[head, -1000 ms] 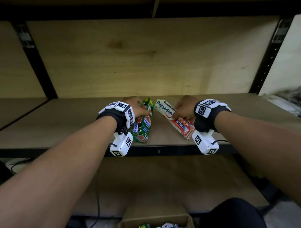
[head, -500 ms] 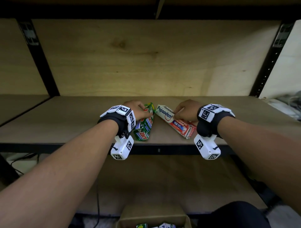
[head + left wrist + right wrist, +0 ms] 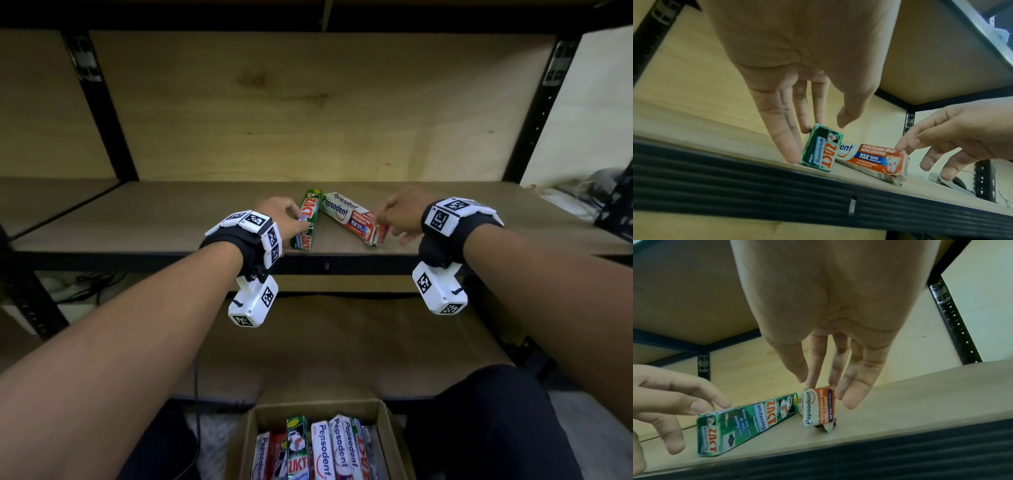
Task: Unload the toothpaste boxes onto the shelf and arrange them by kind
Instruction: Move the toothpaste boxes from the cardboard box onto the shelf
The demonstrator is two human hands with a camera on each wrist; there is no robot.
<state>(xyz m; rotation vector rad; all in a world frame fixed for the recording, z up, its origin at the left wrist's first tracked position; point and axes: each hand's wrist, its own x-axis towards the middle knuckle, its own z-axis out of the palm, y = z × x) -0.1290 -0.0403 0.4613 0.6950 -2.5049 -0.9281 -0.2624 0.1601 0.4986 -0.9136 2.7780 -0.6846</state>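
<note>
Head view: Zact box [image 3: 307, 220] lies front-to-back.

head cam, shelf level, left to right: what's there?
left hand → green Zact box → Pepsodent box → right hand, all along the wooden shelf. Each hand's fingers touch the near end of its box; neither box is lifted.
</note>
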